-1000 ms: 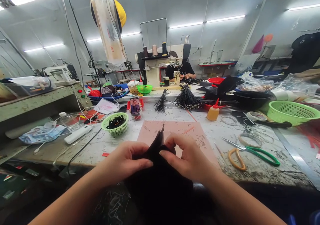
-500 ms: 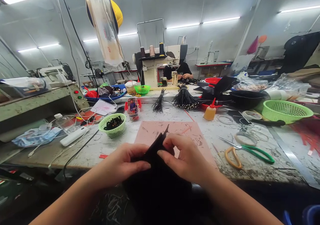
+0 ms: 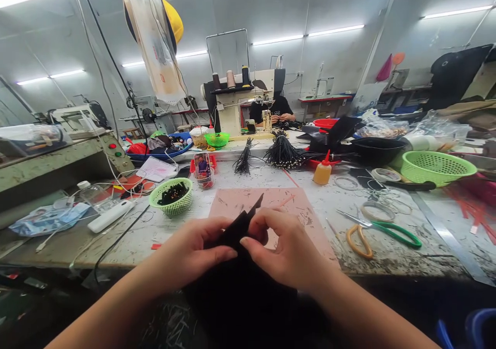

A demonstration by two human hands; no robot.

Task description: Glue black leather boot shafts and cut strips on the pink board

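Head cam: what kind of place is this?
Likely a small sewing workshop: an industrial sewing machine with thread cones, scissors on the scarred worktable, both hands working a black fabric piece.

Left hand and right hand meet at bench edge, forearms converging, each grip pinched closed.

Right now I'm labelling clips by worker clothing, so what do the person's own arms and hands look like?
Both forearms are bare, with no sleeve in view. The left hand and right hand wear no gloves, and no ring, watch or bracelet shows. Fingernails look short and unpainted.
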